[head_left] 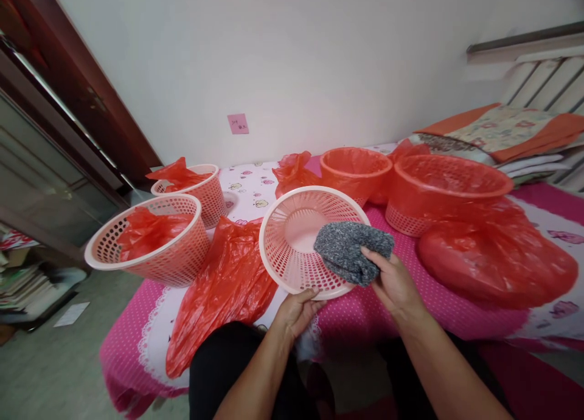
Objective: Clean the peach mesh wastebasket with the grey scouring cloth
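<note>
My left hand (pixel 296 310) grips the lower rim of a pink perforated plastic basket (pixel 292 237), which is tilted so that its opening faces me. My right hand (pixel 395 283) is closed on a grey speckled cloth (pixel 351 250) pressed against the basket's right rim. A loose red plastic bag (pixel 223 286) lies just left of the basket on the bed.
Two pink baskets with red bags inside (pixel 150 237) (pixel 201 189) stand at the left. Two baskets lined with red bags (pixel 356 171) (pixel 447 189) stand behind, with another red bag (pixel 497 256) at the right. All of them rest on a pink bedspread (pixel 365 313). Folded bedding (pixel 502 131) lies at the far right.
</note>
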Motion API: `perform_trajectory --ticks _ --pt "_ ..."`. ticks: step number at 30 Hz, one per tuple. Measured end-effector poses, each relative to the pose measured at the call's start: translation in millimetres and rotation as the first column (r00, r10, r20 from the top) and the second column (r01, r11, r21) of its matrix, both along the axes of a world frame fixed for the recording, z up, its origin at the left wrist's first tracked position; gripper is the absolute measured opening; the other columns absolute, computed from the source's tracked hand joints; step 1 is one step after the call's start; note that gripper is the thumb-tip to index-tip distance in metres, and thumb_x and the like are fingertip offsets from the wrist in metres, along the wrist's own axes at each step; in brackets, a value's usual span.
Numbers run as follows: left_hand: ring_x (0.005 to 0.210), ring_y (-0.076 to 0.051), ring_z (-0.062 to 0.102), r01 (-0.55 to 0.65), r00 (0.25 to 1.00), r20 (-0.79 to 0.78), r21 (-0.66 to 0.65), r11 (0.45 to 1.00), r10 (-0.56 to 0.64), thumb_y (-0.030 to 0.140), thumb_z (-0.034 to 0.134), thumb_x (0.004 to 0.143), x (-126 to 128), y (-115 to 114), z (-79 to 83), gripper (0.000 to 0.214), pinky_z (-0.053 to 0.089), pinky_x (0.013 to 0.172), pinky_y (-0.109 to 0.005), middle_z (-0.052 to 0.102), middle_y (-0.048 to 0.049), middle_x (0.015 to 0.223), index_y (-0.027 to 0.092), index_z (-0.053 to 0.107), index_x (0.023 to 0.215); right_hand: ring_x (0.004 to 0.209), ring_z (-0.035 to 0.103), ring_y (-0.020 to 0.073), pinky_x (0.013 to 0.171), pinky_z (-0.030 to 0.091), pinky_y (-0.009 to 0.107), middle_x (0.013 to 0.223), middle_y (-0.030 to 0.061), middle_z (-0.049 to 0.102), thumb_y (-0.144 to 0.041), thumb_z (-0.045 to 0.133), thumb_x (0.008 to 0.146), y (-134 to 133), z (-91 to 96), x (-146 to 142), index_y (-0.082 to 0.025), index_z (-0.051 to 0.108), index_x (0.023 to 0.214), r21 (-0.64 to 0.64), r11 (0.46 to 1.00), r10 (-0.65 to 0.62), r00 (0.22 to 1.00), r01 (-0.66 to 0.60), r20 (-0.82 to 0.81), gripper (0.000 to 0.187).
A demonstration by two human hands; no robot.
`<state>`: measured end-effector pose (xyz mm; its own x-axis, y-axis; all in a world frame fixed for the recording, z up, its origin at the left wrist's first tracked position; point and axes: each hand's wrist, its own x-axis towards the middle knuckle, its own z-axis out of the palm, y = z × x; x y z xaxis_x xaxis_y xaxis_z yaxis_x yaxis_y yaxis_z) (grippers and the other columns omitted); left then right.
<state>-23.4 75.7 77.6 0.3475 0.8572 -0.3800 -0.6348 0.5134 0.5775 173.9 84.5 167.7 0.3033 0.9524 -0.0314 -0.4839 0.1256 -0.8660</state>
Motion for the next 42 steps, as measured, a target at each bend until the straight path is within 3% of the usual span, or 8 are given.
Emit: perform_trajectory --ticks 5,13,16,19,25,30,37,42 --pt "0.121 -0.034 0.072 0.089 0.994 0.07 0.007 0.996 -0.089 0.004 0.071 0.082 -0.3 -1.9 -3.7 0.027 0.05 0.116 -0.047 0.08 -0.0225 0.116 0.003 0.073 0.109 0.108 0.077 0.0291 0.097 0.064 0.045 0.109 0.0058 0.082 -0.041 0.088 0.075 -1.0 0.1 0.4 -0.023 0.075 0.11 0.001 1.0 -0.01 1.0 0.01 0.022 0.042" --pt "0.12 -0.034 0.072 0.117 0.991 0.052 0.071 0.991 -0.121 0.008 0.074 0.085 11.3 -6.9 -9.8 0.029 0.045 0.119 -0.05 0.077 -0.0215 0.127 0.005 0.074 0.114 0.103 0.078 0.0288 0.095 0.064 0.044 0.107 0.0073 0.083 -0.049 0.091 0.074 -1.4 -9.8 8.2 -0.021 0.078 0.111 0.003 1.0 -0.031 0.998 0.031 0.055 0.048" --pt "0.119 -0.034 0.073 0.101 0.994 0.044 0.066 0.993 -0.104 0.007 0.073 0.086 14.4 -6.9 -9.7 0.026 0.044 0.119 -0.053 0.079 -0.0199 0.123 0.007 0.075 0.112 0.101 0.078 0.0303 0.097 0.062 0.046 0.107 0.0092 0.083 -0.054 0.09 0.074 0.0 -17.6 11.6 -0.019 0.079 0.11 -0.014 1.0 0.003 0.979 0.0 0.205 0.051" --pt "0.114 -0.033 0.075 0.098 0.995 0.021 0.049 0.994 -0.099 0.004 0.072 0.085 16.3 -7.3 -9.3 0.023 0.045 0.119 -0.054 0.08 -0.0198 0.116 0.006 0.076 0.108 0.105 0.077 0.033 0.098 0.06 0.05 0.112 0.0123 0.082 -0.055 0.085 0.076 2.7 -24.6 14.1 -0.018 0.078 0.11 0.0 1.0 0.006 0.907 -0.007 0.421 0.052" --pt "0.109 -0.034 0.076 0.12 0.992 -0.044 0.009 0.993 -0.119 0.004 0.071 0.083 16.6 -8.7 -11.9 0.024 0.052 0.112 -0.051 0.081 -0.0217 0.112 0.003 0.075 0.107 0.099 0.076 0.0319 0.094 0.059 0.049 0.109 0.0149 0.081 -0.044 0.072 0.079 8.5 -34.5 19.8 -0.015 0.074 0.112 0.087 0.995 -0.1 0.739 0.055 0.667 0.044" --pt "0.111 -0.034 0.076 0.127 0.989 -0.077 0.023 0.992 -0.125 0.008 0.074 0.083 15.4 -9.0 -12.0 0.032 0.057 0.105 -0.046 0.079 -0.0225 0.119 0.005 0.073 0.114 0.095 0.076 0.0311 0.092 0.059 0.047 0.103 0.0145 0.082 -0.039 0.067 0.078 10.9 -38.3 20.4 -0.015 0.073 0.108 0.098 0.994 -0.103 0.701 0.048 0.706 0.039" --pt "0.104 -0.033 0.078 0.093 0.994 -0.052 -0.001 0.996 -0.093 0.003 0.075 0.076 15.9 -8.3 -11.9 0.037 0.059 0.102 -0.046 0.08 -0.0217 0.112 0.006 0.071 0.113 0.094 0.077 0.0278 0.089 0.061 0.041 0.104 0.0115 0.082 -0.032 0.065 0.077 22.4 -34.8 13.7 -0.016 0.074 0.11 0.102 0.995 -0.056 0.73 -0.019 0.681 0.038" --pt "0.106 -0.033 0.078 0.07 0.997 -0.023 -0.009 0.998 -0.07 0.001 0.074 0.073 16.2 -7.8 -10.7 0.044 0.059 0.102 -0.045 0.08 -0.0207 0.115 0.007 0.069 0.116 0.093 0.076 0.0243 0.089 0.059 0.036 0.1 0.0068 0.082 -0.02 0.058 0.076 36.6 -35.2 9.7 -0.018 0.074 0.11 0.151 0.986 -0.065 0.652 -0.076 0.755 0.037"
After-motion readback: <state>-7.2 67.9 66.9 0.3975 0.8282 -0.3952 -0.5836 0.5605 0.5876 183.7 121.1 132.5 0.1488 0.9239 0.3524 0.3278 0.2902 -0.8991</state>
